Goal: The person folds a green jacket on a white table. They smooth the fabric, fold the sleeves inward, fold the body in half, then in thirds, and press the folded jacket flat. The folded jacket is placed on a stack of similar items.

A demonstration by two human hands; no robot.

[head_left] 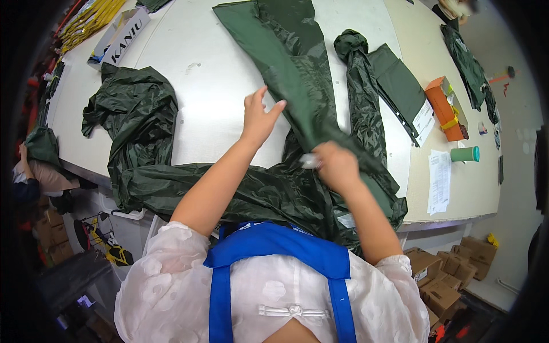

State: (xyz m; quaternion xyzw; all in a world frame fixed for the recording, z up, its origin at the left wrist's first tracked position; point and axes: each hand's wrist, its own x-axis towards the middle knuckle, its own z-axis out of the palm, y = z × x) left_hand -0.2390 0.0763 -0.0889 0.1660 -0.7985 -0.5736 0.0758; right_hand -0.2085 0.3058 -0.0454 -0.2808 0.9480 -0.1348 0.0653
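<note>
Dark green, shiny fabric (229, 184) runs in creases along the table's near edge, joined to a crumpled heap (146, 97) at the left. A long green fabric panel (300, 74) stretches from the far edge down toward my hands. My left hand (261, 119) hovers beside this panel's left edge, fingers apart and holding nothing. Closed over the panel's lower part, my right hand (338, 167) is smeared by motion. A small whitish piece (309, 161) shows at its fingertips, too blurred to name. Right of the panel lies a twisted length of green fabric (364, 97).
A folded green piece (397, 80), an orange box (443, 108), a green cylinder (465, 154) and paper sheets (439, 180) lie to the right. A white box (120, 37) stands far left. Another person (48, 171) is at the left edge. Cardboard boxes (443, 286) sit below right.
</note>
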